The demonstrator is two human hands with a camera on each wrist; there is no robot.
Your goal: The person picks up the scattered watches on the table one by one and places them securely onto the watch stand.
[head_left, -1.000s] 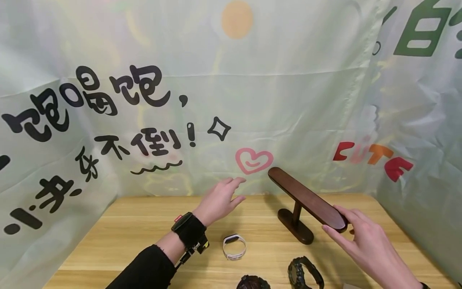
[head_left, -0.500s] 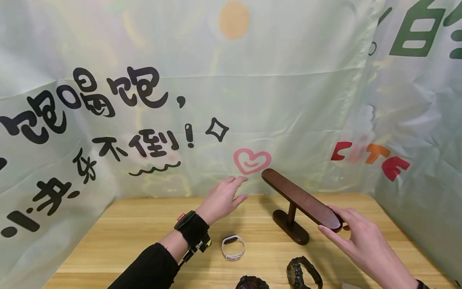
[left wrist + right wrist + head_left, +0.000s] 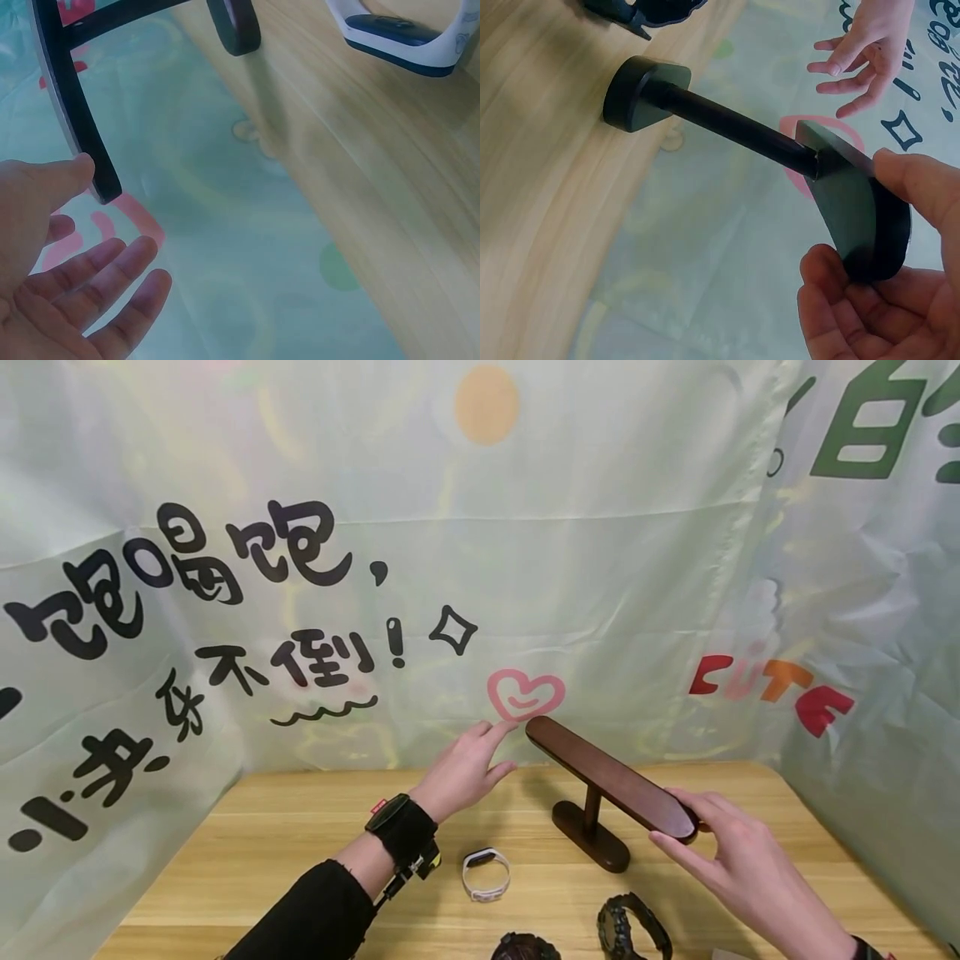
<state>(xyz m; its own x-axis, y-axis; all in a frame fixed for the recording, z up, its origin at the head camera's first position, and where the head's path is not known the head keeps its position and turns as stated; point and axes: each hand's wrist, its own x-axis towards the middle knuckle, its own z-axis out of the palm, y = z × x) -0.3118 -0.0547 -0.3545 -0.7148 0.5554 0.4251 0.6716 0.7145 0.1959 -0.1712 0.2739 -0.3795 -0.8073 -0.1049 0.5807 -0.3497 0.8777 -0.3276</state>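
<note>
A dark brown wooden T-shaped watch stand point(image 3: 607, 781) has its long rounded bar up on a post, over an oval base point(image 3: 591, 837). My right hand point(image 3: 738, 847) pinches the near right end of the bar between thumb and fingers, also plain in the right wrist view. At the bar's far left end is my left hand point(image 3: 463, 772), fingers loosely extended and apart, holding nothing. In the left wrist view, its thumb overlaps the tip of the bar point(image 3: 71, 105). A white fitness band with a black face point(image 3: 486, 874) stands on the table, left of the base.
A black chunky watch point(image 3: 633, 927) stands near the table's front, right of centre. Beside it a dark round object point(image 3: 525, 947) is cut off by the frame. Printed cloth point(image 3: 600, 568) hangs behind and at both sides of the wooden table point(image 3: 300, 843).
The watch stand has moved left over the table, with my right hand holding its near end. Its far end is now close to my left fingertips. The band and watch stay put.
</note>
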